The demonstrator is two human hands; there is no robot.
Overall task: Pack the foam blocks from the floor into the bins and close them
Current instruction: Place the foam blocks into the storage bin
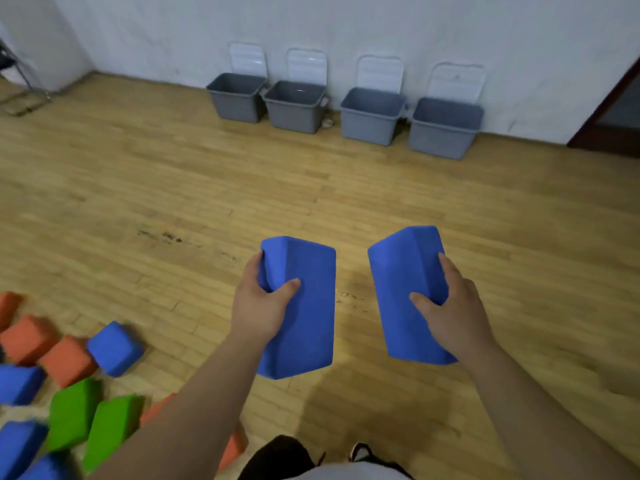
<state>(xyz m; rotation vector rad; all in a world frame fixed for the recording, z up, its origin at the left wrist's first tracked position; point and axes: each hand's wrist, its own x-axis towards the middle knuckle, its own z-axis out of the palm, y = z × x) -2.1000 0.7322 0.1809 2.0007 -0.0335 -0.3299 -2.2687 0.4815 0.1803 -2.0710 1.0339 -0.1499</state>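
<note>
My left hand [261, 303] grips a long blue foam block [306, 313], thumb on top and fingers round its left side. My right hand [450, 306] grips a second blue foam block [405, 282] the same way. Both blocks are held above the wooden floor. Several grey bins stand open in a row against the far wall, from the leftmost bin [235, 98] to the rightmost bin [445, 128], their white lids [380, 72] tipped up against the wall. A pile of blue, orange and green foam blocks [69, 386] lies on the floor at the lower left.
Bare wooden floor [242, 188] stretches between me and the bins. A dark door frame [609, 109] is at the far right, and a metal stand [17, 74] at the far left corner. My shoe [360, 452] shows at the bottom.
</note>
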